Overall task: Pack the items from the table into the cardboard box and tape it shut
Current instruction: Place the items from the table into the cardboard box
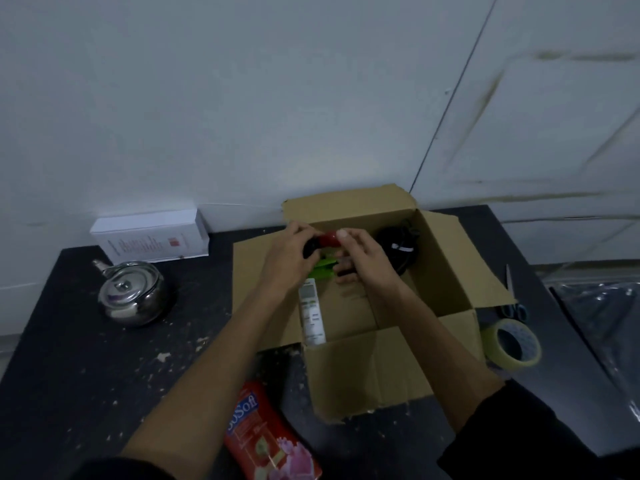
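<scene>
Head view — both hands point(289, 252) point(362, 258) grip a red-black object point(323, 241) over the cardboard box point(374, 368).

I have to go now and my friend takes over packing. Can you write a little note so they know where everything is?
Hands: left hand and right hand both grip a red-and-black thing over the open box.
In the box: white remote, green thing, black corded thing.
Still on the table: kettle, red pouch, white carton.
Right of the box: tape, scissors.
Left: finish packing, close the flaps, tape.
</scene>
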A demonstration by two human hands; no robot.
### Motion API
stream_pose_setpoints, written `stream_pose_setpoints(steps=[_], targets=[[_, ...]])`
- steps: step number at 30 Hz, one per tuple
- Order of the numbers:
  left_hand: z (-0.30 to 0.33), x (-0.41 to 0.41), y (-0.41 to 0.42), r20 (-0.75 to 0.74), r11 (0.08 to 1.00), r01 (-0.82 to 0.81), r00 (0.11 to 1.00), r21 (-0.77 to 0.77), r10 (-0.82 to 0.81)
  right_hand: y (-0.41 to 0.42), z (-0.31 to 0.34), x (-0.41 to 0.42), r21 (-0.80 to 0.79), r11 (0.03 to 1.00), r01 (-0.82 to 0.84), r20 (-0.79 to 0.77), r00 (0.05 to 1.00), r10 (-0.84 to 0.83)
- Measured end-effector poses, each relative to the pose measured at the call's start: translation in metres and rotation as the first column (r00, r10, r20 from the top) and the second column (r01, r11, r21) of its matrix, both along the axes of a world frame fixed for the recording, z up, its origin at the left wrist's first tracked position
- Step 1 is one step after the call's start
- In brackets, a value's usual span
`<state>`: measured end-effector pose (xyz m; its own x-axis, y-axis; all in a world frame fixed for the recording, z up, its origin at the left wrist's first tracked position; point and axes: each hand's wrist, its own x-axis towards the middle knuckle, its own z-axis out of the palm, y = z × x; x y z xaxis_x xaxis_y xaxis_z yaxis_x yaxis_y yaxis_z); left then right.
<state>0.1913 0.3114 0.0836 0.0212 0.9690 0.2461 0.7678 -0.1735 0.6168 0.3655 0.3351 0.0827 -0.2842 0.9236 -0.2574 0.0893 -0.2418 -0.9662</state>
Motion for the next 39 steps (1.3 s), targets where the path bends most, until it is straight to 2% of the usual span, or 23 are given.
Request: stream_pose_setpoints(steps=[3, 6, 8, 11, 14, 17, 19, 23, 27, 29, 33, 39], targets=[[-0.007, 0.028, -0.005, -0.043, 0.995, 0.093, 0.995, -0.027, -0.094, -0.008, 0.006, 0.019, 0.120, 0.993, -0.015, 0.149, 0.989, -0.003], [-0.014, 0.044, -0.012, 0.044, 0.985, 0.155, 0.987, -0.070, -0.153, -0.016, 0.009, 0.042, 0.162, 0.986, -0.027, 0.264, 0.964, -0.017], [-0.017, 0.047, -0.013, 0.115, 0.985, 0.149, 0.984, -0.090, -0.138, -0.018, 0.012, 0.057, 0.186, 0.982, -0.015, 0.309, 0.950, -0.044], [-0.019, 0.047, -0.011, 0.114, 0.983, 0.101, 0.990, -0.154, -0.084, -0.017, 0.019, 0.080, 0.266, 0.959, 0.098, 0.357, 0.914, -0.192], [-0.022, 0.047, -0.008, 0.082, 0.968, 0.090, 0.994, -0.232, -0.073, -0.014, 0.023, 0.108, 0.369, 0.916, 0.159, 0.430, 0.844, -0.320], [-0.023, 0.055, -0.004, 0.128, 0.937, 0.142, 0.986, -0.320, -0.106, -0.010, 0.021, 0.133, 0.417, 0.905, 0.086, 0.610, 0.711, -0.348], [-0.024, 0.068, -0.001, 0.177, 0.906, 0.196, 0.975, -0.375, -0.137, -0.008, 0.018, 0.142, 0.358, 0.934, 0.025, 0.706, 0.647, -0.288], [-0.030, 0.095, 0.003, 0.245, 0.824, 0.304, 0.947, -0.478, -0.207, -0.005, 0.006, 0.143, 0.200, 0.978, -0.056, 0.784, 0.608, -0.126], [-0.043, 0.106, 0.006, 0.201, 0.754, 0.318, 0.948, -0.575, -0.246, 0.003, -0.011, 0.140, 0.120, 0.991, -0.051, 0.810, 0.582, -0.068], [-0.051, 0.104, 0.005, 0.129, 0.718, 0.295, 0.952, -0.630, -0.278, 0.011, -0.020, 0.139, 0.069, 0.996, -0.058, 0.818, 0.575, -0.023], [-0.062, 0.095, 0.003, 0.045, 0.699, 0.235, 0.959, -0.675, -0.279, 0.025, -0.035, 0.131, -0.046, 0.998, -0.052, 0.815, 0.575, 0.068], [-0.071, 0.094, 0.006, 0.056, 0.695, 0.208, 0.970, -0.688, -0.235, 0.035, -0.049, 0.119, 0.035, 0.993, -0.110, 0.835, 0.549, 0.032]])
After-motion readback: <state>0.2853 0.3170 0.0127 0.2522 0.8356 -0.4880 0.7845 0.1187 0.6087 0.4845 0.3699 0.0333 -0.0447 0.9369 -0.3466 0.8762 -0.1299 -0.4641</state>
